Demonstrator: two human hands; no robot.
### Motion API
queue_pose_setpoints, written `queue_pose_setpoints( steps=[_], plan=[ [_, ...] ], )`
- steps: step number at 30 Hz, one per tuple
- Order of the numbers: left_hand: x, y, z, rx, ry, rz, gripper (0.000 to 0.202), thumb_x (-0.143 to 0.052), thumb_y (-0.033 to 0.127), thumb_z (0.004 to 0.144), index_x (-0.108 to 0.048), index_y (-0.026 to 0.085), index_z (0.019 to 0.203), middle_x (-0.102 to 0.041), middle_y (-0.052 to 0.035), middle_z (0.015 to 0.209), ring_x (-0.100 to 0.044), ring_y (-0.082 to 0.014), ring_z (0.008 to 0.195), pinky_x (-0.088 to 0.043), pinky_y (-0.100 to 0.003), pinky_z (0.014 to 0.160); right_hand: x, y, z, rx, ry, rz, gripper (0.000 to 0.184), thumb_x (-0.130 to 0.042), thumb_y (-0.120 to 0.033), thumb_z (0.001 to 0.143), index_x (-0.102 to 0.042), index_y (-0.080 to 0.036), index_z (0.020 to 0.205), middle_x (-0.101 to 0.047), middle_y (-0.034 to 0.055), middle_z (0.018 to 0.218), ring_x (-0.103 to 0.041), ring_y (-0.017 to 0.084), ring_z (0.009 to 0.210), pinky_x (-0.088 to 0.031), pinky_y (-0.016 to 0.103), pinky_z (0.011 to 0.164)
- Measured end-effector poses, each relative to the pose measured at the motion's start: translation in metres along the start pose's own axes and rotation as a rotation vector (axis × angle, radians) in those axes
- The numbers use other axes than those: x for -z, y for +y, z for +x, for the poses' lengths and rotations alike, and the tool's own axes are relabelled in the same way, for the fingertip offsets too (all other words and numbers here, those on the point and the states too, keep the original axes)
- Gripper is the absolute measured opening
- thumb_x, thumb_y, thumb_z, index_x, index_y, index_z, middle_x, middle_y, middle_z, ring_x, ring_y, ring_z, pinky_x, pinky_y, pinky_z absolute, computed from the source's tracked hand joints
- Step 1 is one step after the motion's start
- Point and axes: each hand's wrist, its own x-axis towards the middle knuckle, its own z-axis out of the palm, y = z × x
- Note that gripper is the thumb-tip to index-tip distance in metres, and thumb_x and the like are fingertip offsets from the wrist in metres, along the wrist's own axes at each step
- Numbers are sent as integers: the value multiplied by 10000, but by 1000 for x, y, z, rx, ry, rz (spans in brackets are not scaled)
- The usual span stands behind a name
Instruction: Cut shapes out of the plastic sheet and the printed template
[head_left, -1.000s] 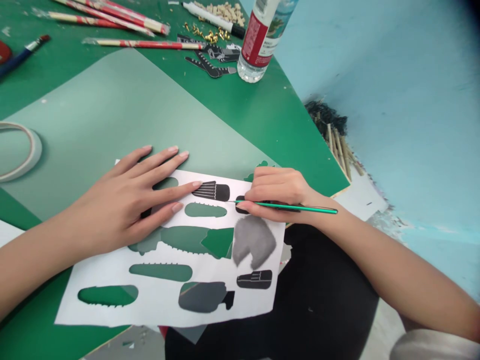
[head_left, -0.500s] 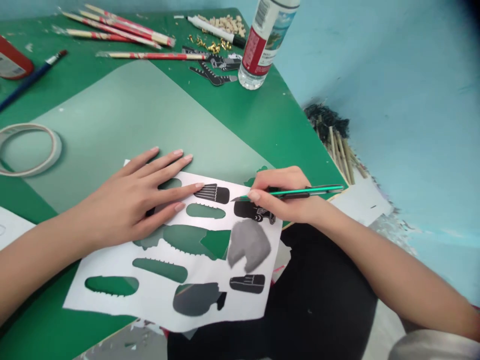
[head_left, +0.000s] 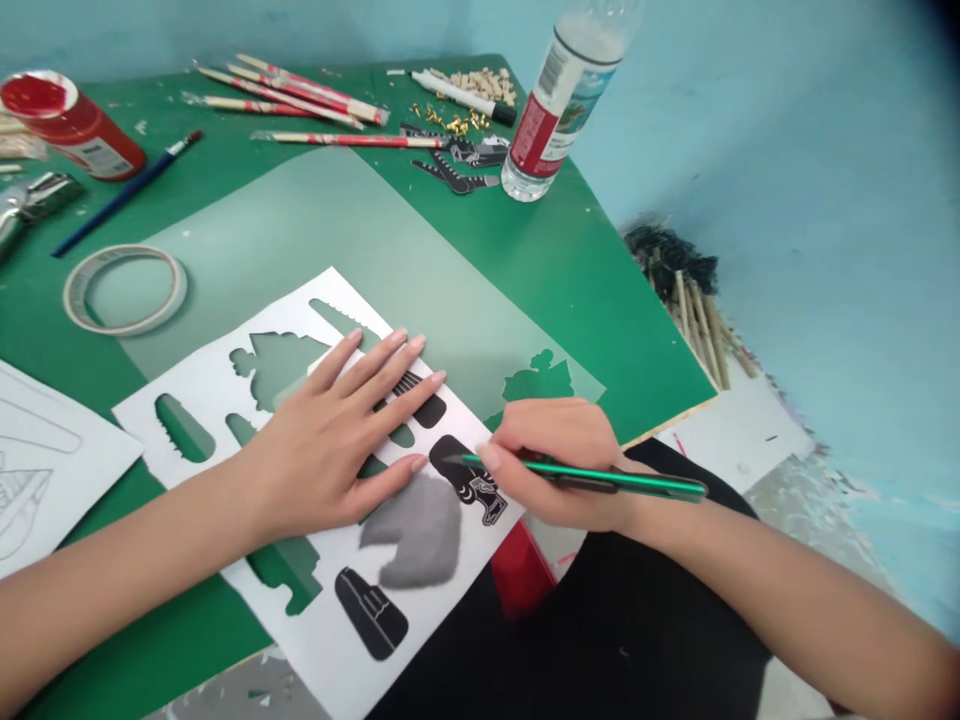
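My left hand lies flat with fingers spread on a white sheet of paper that has several cut-out holes and printed black shapes. Pinched in my right hand is a slim green craft knife. Its tip is over a black printed boot-like shape near the sheet's right edge; whether it touches the paper I cannot tell. Beside my left thumb is a grey printed shape, and below that another black shape. A translucent mat with a cut-out gap lies under the sheet.
On the green table stand a water bottle and an open red paint jar. A tape roll, a paintbrush, wrapped chopsticks, a marker and brass fasteners lie around. Another drawn sheet is at left.
The white sheet has turned clockwise under my left hand. The knife tip has moved onto the boot-like shape. The view has shifted, showing more of the table's left side.
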Motion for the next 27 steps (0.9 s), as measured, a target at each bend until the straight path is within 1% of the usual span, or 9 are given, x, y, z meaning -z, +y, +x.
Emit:
queue_pose_setpoints(
  steps=[3, 6, 9, 16, 19, 24, 27],
  plan=[
    [-6, -2, -1, 19, 11, -25, 710, -408, 580, 1093, -236, 262, 1704, -200, -97, 1789, -200, -323, 1659, -87, -537, 1383, -5, 8, 3, -26, -17, -127, 340, -586, -206, 1034, -535, -201, 697, -508, -49, 576, -430, 88, 545, -368, 245, 557],
    [-3, -2, 0, 64, -3, -87, 709, -405, 619, 1088, -222, 313, 1701, -185, -48, 1796, -191, -304, 1663, -58, -514, 1390, -11, 13, 4, -14, -13, -191, 303, -596, -187, 1028, -563, -196, 727, -554, -43, 604, -463, 89, 571, -387, 244, 582],
    [-3, -1, 0, 97, 2, -139, 696, -394, 649, 1085, -233, 350, 1692, -190, -6, 1796, -201, -300, 1661, -48, -505, 1392, -16, 13, 5, -10, -19, -225, 274, -619, -175, 1016, -582, -191, 745, -567, -45, 618, -475, 85, 581, -391, 243, 588],
    [-8, -1, 0, 83, 74, -89, 689, -369, 655, 1082, -324, 301, 1671, -264, -43, 1776, -270, -327, 1640, -109, -534, 1375, -18, 12, 7, -30, -27, -251, 261, -609, -194, 1036, -591, -199, 775, -581, -48, 637, -482, 84, 585, -393, 241, 587],
    [-8, -1, 0, 80, 69, -74, 699, -383, 654, 1080, -330, 286, 1672, -268, -55, 1775, -269, -327, 1641, -115, -532, 1376, -18, 13, 6, -30, -34, -240, 248, -623, -185, 1026, -599, -192, 779, -584, -45, 644, -483, 85, 591, -390, 249, 591],
    [-8, 0, 1, 76, 63, -48, 697, -372, 652, 1081, -316, 296, 1678, -261, -65, 1775, -237, -294, 1653, -146, -539, 1371, -18, 13, 6, -24, -35, -231, 242, -633, -172, 1017, -603, -183, 778, -564, -46, 646, -459, 84, 598, -388, 252, 596],
    [-7, 0, 1, 74, 57, -58, 700, -377, 652, 1081, -328, 282, 1673, -264, -79, 1772, -239, -301, 1652, -142, -545, 1368, -19, 14, 6, -17, -39, -234, 237, -635, -170, 1016, -605, -181, 781, -563, -46, 645, -458, 84, 599, -384, 254, 592]
  ],
)
